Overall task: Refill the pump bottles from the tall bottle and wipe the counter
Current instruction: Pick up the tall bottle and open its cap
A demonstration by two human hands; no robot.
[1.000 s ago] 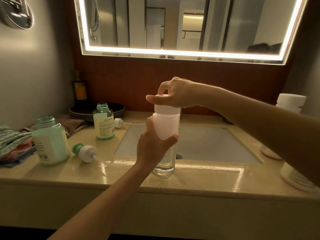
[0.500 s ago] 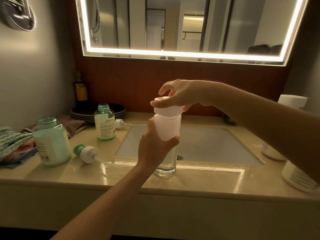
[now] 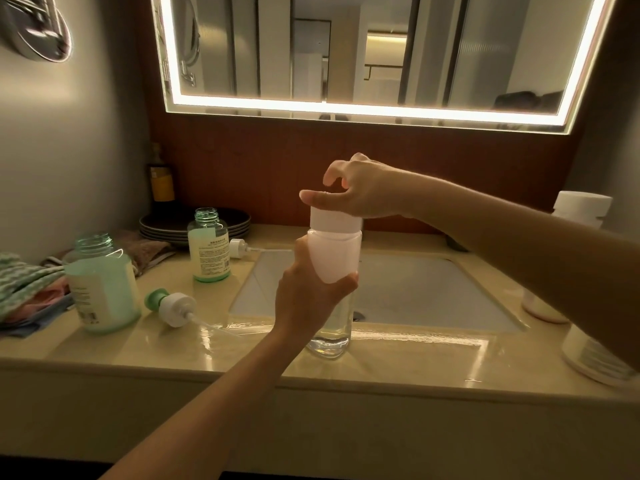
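Note:
The tall clear bottle (image 3: 333,258) stands on the counter (image 3: 408,358) at the sink's front edge, a little liquid at its bottom. My left hand (image 3: 308,292) grips its middle. My right hand (image 3: 356,190) holds its white cap (image 3: 334,220) from above, thumb along the cap's rim. Two green pump bottles stand uncapped at the left: a large one (image 3: 104,285) and a small one (image 3: 209,245). Their pump heads lie on the counter, a green-and-white one (image 3: 173,308) and a white one (image 3: 239,243).
The sink basin (image 3: 415,289) lies behind the tall bottle. Folded cloths (image 3: 24,285) sit at the far left, stacked dark plates (image 3: 166,226) behind the small bottle. White containers (image 3: 581,206) stand at the right. A lit mirror (image 3: 374,53) hangs above.
My right hand has shifted on the cap, its fingers lifting and turning round it. The left hand keeps its grip on the bottle, which stays in place.

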